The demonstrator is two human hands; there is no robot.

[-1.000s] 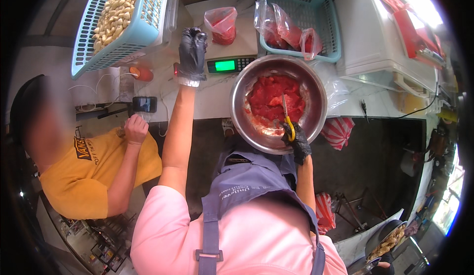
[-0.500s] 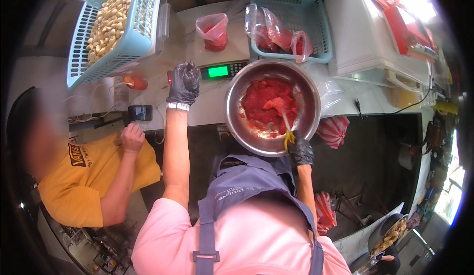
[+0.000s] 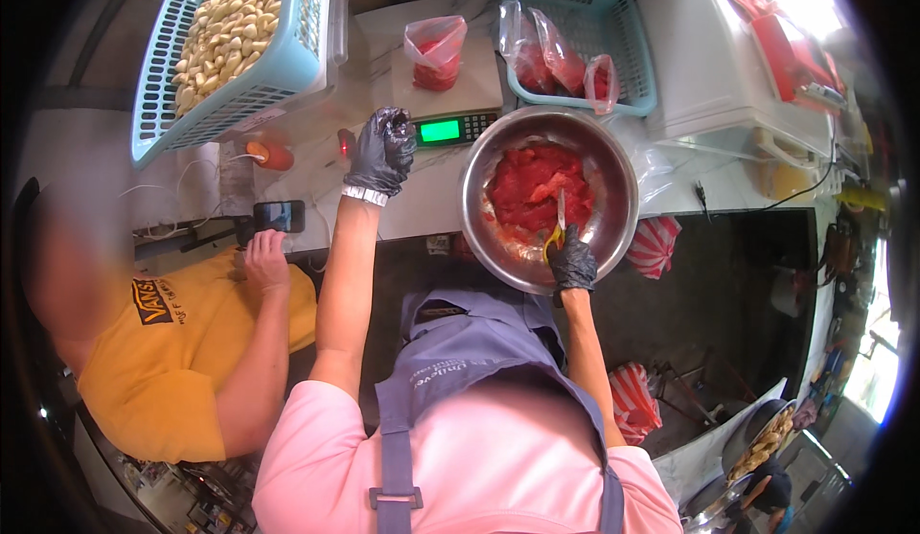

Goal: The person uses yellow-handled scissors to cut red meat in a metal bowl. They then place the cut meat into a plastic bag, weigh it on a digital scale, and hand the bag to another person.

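Now our right hand (image 3: 575,266) grips scissors (image 3: 562,208) by the yellow handles (image 3: 554,238), the surest hold, over probably soft, slippery meat (image 3: 537,178) in the bowl (image 3: 618,187); our left hand (image 3: 383,159) curls near the scale (image 3: 442,131), whether empty we can't tell

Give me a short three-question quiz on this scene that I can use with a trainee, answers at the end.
1. Which gloved hand holds the yellow-handled tool over the steel bowl?
2. True or false: the display on the scale glows red.
3. What stands on the scale? A, a phone; B, a plastic bag with red contents; C, a red-striped bag.

Key: 1. The right hand. 2. False; the display glows green. 3. B.
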